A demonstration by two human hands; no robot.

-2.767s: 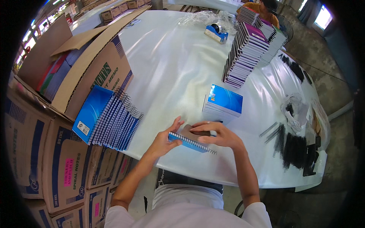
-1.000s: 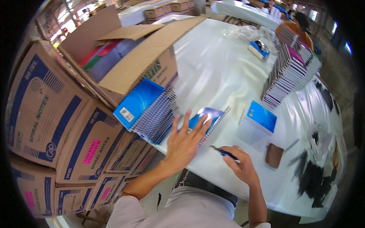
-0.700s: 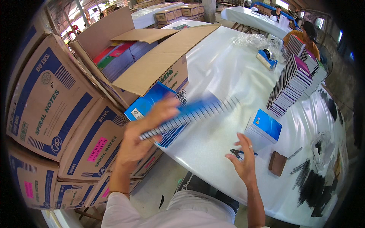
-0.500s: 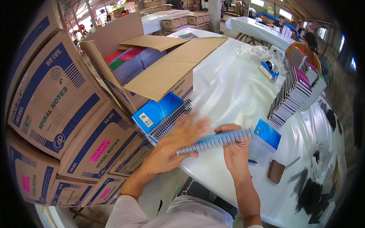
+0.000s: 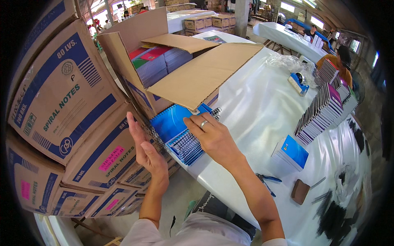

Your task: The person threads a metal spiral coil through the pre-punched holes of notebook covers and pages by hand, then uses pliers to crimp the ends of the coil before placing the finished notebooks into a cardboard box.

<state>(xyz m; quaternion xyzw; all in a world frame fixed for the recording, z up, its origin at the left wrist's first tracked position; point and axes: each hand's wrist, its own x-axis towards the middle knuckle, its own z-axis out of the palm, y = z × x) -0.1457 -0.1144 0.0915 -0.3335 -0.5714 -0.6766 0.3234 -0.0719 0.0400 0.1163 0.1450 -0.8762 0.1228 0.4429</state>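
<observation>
A stack of blue spiral notebooks (image 5: 174,121) lies at the table's near left edge, partly beneath a carton flap. My right hand (image 5: 211,137) reaches over the stack, its fingers bent and closed on a blue notebook at the top; the fingertips are partly hidden. To the left of the stack, my left hand (image 5: 147,152) is raised with its fingers stretched out and thumb apart, holding nothing. A smaller pile of blue notebooks (image 5: 292,152) stands on the table to the right.
An open carton (image 5: 141,96) of notebooks stands behind the stack. Closed cartons (image 5: 65,106) pile up at left. Blue-handled pliers (image 5: 269,180), a brown block (image 5: 299,192), black wire coils (image 5: 332,213), a tape dispenser (image 5: 298,84) and tall notebook stacks (image 5: 320,115) occupy the right side.
The notebook held between both hands has moved left onto the stack, with my right hand on it. My left hand has let go and moved left. The pliers now show fully.
</observation>
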